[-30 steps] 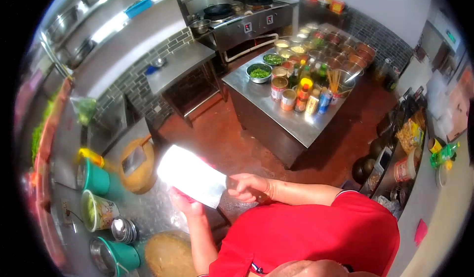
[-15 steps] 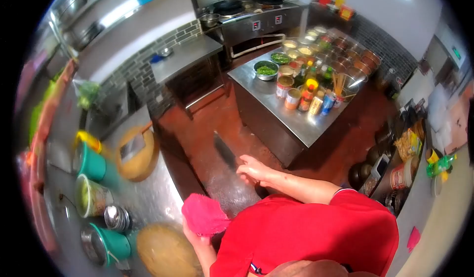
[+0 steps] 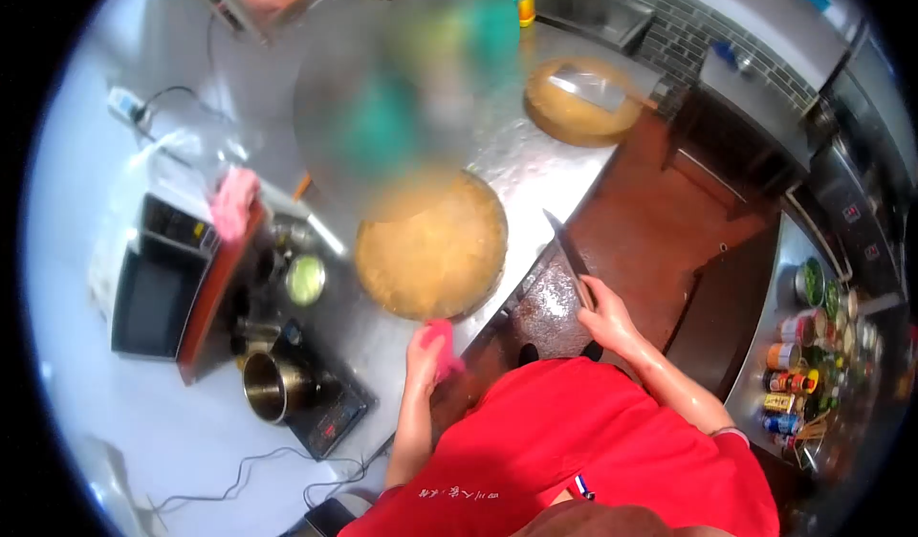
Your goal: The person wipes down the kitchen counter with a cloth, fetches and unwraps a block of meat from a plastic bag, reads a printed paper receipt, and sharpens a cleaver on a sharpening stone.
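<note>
View: swung toward the near board (image 3: 430,250)
Left hand (image 3: 421,357): gripping cloth (image 3: 442,346), near the surface (image 3: 524,197)'s edge
Right hand (image 3: 608,319): gripping knife (image 3: 569,258), out over the floor (image 3: 660,197)
Cloth and knife: well apart, so no contact now

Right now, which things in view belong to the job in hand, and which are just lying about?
In use:
knife, held in the right hand
bright pink cloth, held in the left hand

Apparently just lying about:
near round board, close to the left hand
far round board, with a blade on it
metal pot
microwave
</note>
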`<state>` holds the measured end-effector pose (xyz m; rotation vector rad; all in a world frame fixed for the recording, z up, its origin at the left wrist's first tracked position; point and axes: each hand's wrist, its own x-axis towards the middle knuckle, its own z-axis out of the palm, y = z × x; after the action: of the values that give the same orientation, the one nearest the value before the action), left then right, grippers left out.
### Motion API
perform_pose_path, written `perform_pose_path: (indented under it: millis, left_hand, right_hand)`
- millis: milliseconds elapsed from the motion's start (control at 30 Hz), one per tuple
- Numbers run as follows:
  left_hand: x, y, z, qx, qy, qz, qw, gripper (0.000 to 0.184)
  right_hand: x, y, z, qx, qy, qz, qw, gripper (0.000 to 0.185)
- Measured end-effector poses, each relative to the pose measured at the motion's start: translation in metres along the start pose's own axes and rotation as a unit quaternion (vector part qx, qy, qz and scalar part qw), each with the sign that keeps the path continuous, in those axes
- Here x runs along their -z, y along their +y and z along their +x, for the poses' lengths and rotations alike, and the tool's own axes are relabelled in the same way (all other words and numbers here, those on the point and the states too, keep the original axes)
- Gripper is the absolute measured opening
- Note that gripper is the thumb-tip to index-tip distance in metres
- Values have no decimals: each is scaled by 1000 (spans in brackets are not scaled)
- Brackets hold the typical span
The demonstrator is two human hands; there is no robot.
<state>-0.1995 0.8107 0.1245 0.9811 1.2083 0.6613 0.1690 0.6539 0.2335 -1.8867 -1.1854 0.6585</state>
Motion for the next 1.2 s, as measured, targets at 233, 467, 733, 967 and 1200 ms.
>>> perform_pose_path:
  millis: [233,467,733,967,1200]
  left_hand:
    - [39,24,-21,-212,260,560,758,46]
    - [30,-40,-13,-226,96,415,876,38]
    - [-42,-160,2,58,-304,225,924,38]
    - [-119,-121,8,135,-380,295,867,40]
    - [-235,-114,-13,112,-467,354,802,42]
  right_hand:
    - [-80,-49,131,253,-132,-165,944,49]
    - [-101,-2,95,264,-34,-109,958,36]
    - [-50,206,-141,-180,-164,-159,957,35]
    - [-47,297,-341,-573,135,63,806,12]
    - [-188,441,-507,-526,203,88,821,8]
